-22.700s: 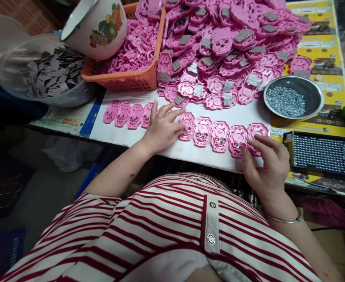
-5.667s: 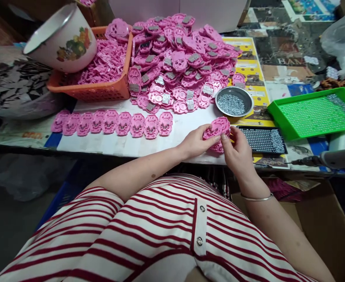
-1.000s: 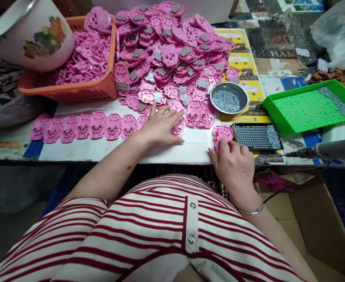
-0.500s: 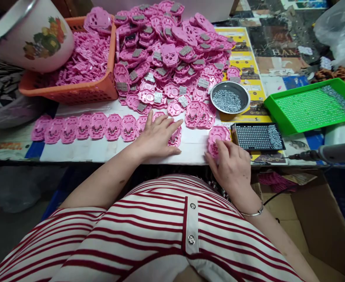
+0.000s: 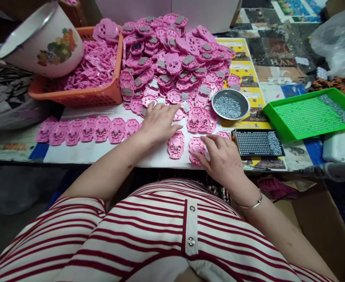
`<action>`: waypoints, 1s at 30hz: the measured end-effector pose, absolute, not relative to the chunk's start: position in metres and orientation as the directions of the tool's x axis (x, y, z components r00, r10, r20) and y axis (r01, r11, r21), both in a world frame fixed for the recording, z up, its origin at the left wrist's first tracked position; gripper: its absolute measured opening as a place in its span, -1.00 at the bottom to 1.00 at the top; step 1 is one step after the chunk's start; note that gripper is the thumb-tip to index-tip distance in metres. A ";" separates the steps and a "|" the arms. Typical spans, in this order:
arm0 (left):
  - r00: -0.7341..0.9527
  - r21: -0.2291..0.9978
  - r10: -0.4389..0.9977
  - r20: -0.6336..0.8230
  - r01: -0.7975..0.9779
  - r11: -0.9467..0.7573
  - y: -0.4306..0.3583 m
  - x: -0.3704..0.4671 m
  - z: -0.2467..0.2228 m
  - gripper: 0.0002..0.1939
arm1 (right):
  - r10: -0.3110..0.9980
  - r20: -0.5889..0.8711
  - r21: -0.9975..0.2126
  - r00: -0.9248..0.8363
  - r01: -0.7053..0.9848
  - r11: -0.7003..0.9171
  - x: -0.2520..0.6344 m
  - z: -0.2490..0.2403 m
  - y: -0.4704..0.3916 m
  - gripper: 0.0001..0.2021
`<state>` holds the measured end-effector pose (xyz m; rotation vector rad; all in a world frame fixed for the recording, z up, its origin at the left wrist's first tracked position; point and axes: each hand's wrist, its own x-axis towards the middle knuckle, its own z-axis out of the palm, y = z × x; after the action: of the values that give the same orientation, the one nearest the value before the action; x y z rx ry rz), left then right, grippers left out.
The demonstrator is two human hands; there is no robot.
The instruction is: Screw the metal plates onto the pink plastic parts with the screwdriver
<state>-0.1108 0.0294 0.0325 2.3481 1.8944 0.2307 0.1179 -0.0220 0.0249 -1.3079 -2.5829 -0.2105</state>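
Pink plastic casing halves with small metal parts inside lie in a row (image 5: pixel 102 129) along the white board. My left hand (image 5: pixel 160 122) hovers with spread fingers over the row's right end, its fingertips by the heap of pink casings (image 5: pixel 172 62); it hides whatever lies beneath. One casing half (image 5: pixel 176 145) lies alone just below that hand's thumb. My right hand (image 5: pixel 223 158) has thumb and fingers closed on the right edge of another casing half (image 5: pixel 196 148), flat on the board near the front edge. Part of a further casing half (image 5: pixel 223 134) shows behind the right hand.
A steel bowl of small screws (image 5: pixel 230 105), a black screw tray (image 5: pixel 259 143) and a green tray (image 5: pixel 313 113) stand to the right. An orange basket (image 5: pixel 75 98) with pink pieces and an enamel pot (image 5: pixel 46 43) is at left. A power screwdriver (image 5: pixel 339 171) lies far right.
My right hand has moved left along the board with a casing half. My left hand has shifted a little toward the heap, uncovering the lone casing half. The view has tilted slightly.
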 end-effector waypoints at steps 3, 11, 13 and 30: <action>0.165 0.088 0.985 0.044 0.982 -0.168 0.056 -0.101 0.033 -0.25 | 0.818 0.219 0.048 -0.532 0.843 0.535 0.114 0.035 0.002 -0.51; 0.209 -0.013 0.974 0.090 0.978 -0.208 0.067 -0.096 0.032 -0.33 | 0.876 0.107 0.058 -0.470 0.883 0.466 0.099 0.031 0.041 -0.44; 0.211 -0.011 0.968 0.134 0.977 -0.212 0.067 -0.104 0.035 -0.33 | 0.865 0.133 0.056 -0.483 0.875 0.481 0.097 0.026 0.044 -0.47; -0.002 0.136 0.969 0.248 0.990 -0.033 0.096 -0.162 0.048 -0.24 | 0.842 0.150 -0.019 -0.518 0.850 0.526 0.093 0.022 0.046 -0.46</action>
<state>-0.1616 0.0963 0.0476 2.2723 2.2374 0.4429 0.0928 0.0463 0.0215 -1.4620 -2.6191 -0.0856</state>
